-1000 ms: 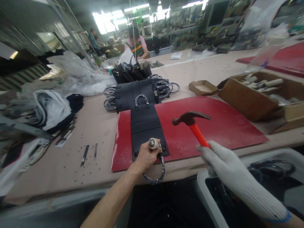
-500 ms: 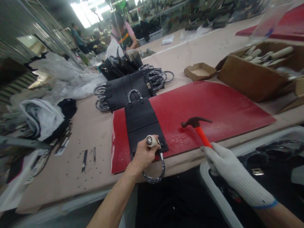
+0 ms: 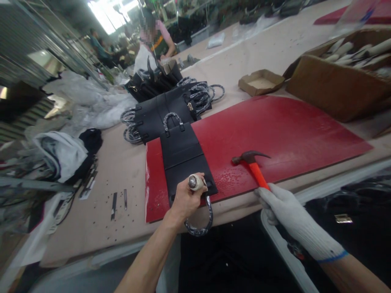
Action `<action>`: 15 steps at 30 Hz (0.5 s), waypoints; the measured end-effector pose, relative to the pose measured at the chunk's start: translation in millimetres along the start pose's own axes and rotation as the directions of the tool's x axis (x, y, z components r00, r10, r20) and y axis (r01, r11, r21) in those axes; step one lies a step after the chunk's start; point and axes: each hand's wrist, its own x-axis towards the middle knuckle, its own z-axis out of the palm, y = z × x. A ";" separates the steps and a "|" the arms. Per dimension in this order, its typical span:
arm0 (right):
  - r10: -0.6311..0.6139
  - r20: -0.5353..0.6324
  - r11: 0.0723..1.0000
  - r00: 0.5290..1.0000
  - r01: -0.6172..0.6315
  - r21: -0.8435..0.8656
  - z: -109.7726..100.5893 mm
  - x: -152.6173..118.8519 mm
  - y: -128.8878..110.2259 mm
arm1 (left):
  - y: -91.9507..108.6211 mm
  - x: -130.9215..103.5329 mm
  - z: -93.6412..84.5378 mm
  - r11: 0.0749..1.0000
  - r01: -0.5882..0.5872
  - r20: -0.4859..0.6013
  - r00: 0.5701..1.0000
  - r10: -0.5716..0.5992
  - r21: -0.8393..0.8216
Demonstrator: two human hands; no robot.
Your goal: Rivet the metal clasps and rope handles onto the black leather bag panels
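My bare left hand (image 3: 188,197) is wrapped round an upright punch-like tool (image 3: 196,182) with a pale wrapped shaft and a metal top. Its lower end is hidden by my fingers, over the near edge of a black bag panel (image 3: 183,148). One wrapped handle (image 3: 173,116) loops from the panel's far edge, another (image 3: 199,231) hangs past the near edge. My gloved right hand (image 3: 284,203) grips the orange handle of a claw hammer (image 3: 258,173); its head is above the red board (image 3: 275,130), right of the panel.
More black panels with wrapped handles (image 3: 161,110) lie behind. Two thin metal pieces (image 3: 125,199) and small dark bits are at the left. A small cardboard tray (image 3: 261,82) and a box of pale-handled tools (image 3: 339,87) stand at the right. Across the table sits a person (image 3: 159,40).
The hammer and my right hand have shifted very slightly left. My left hand keeps its hold on the tool. The camera view has tilted a little.
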 end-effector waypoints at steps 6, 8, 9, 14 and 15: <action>0.003 0.007 1.000 1.000 -0.003 0.007 -1.0 -0.7 1.3 | -0.4 -4.3 0.7 0.998 -0.059 -0.002 0.998 0.059 0.026; -0.002 0.004 1.000 1.000 0.002 0.007 -1.1 -0.5 1.4 | 1.1 -3.4 0.3 0.996 -0.083 0.013 0.996 0.083 0.037; -0.005 0.004 1.000 1.000 0.005 0.004 -1.3 -0.2 1.6 | 1.9 -2.7 0.1 0.996 -0.086 0.020 0.996 0.085 0.039; -0.028 0.015 0.999 1.000 0.028 -0.029 -3.3 3.4 5.1 | 3.8 1.0 -0.6 0.999 -0.048 0.025 0.999 0.048 0.010; -0.030 0.018 0.999 0.999 0.030 -0.031 -3.6 3.8 5.5 | 3.8 1.3 -0.5 0.999 -0.041 0.024 0.999 0.041 -0.001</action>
